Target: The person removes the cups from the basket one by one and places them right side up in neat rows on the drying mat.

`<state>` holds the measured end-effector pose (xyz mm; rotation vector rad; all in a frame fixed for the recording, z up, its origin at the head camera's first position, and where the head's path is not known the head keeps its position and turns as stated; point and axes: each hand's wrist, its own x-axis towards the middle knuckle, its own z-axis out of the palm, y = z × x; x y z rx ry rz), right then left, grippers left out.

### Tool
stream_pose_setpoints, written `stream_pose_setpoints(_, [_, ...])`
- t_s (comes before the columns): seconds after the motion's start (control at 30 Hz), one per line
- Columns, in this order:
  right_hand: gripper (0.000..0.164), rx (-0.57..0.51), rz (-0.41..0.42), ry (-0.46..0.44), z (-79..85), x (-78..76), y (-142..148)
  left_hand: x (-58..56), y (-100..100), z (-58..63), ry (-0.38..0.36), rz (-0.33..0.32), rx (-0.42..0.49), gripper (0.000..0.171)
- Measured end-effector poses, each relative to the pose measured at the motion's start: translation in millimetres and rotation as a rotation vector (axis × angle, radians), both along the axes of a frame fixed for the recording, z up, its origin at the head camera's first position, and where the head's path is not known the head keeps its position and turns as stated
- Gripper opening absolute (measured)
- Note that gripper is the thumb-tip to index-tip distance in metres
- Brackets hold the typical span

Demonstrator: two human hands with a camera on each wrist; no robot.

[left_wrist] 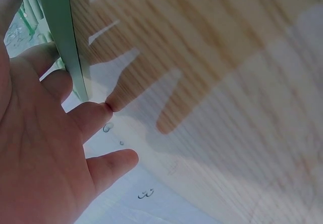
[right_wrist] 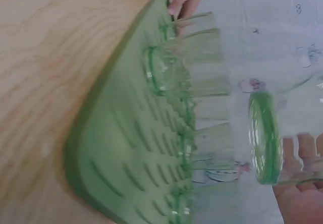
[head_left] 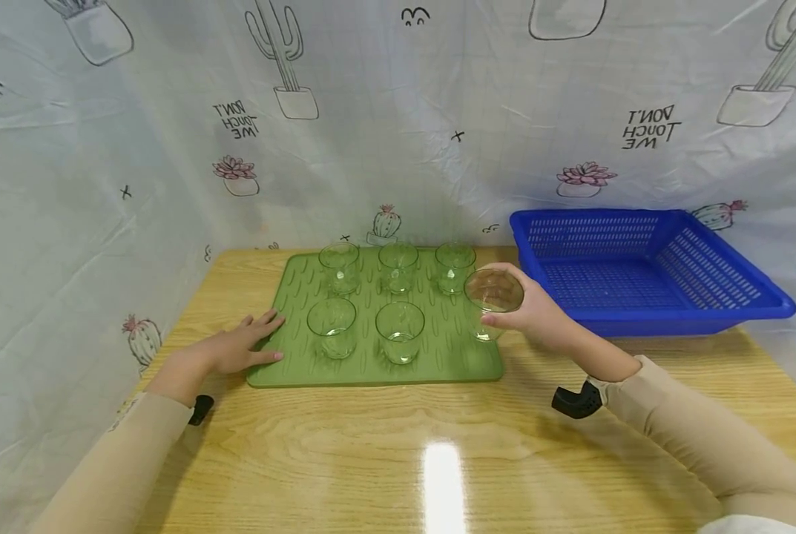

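A green ribbed mat (head_left: 449,360) lies on the table. Clear drinking glasses stand on it in two rows: three behind, such as the back-left glass (head_left: 340,268), and two in front, such as the front-middle glass (head_left: 400,334). My right hand (head_left: 541,317) grips another glass (head_left: 494,304) by its side near the mat's right end. In the right wrist view, the thick base of this held glass (right_wrist: 265,138) hangs apart from the mat. My left hand (head_left: 240,347) rests at the mat's left edge, fingers spread, holding nothing; the left wrist view shows its fingers (left_wrist: 91,120) beside that edge.
A blue plastic basket (head_left: 651,322) with slotted walls stands right of the mat, close to my right hand. Behind the wooden table (head_left: 317,452) hangs a pale sheet (head_left: 371,141) printed with cacti, and it also runs along the left side.
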<state>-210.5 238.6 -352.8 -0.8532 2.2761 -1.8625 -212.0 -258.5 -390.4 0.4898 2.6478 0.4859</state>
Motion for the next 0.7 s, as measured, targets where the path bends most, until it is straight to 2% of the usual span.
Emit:
stream_pose_setpoints(0.2, [0.064, -0.035, 0.064, -0.052, -17.3, -4.5, -6.4, 1.1, -0.6, 0.0, 0.0, 0.002, -0.005, 0.09])
stream_pose_setpoints(0.4, [0.076, -0.036, 0.104, -0.1, -27.9, -5.5, -10.3, 1.9, -0.3, 0.6, 0.004, -0.002, -0.005, 0.09])
stream_pose_setpoints(0.7, [0.087, -0.008, 0.099, -0.221, -47.7, -15.0, -10.9, 0.8, -1.6, -1.6, 0.009, 0.001, -0.001, 0.09])
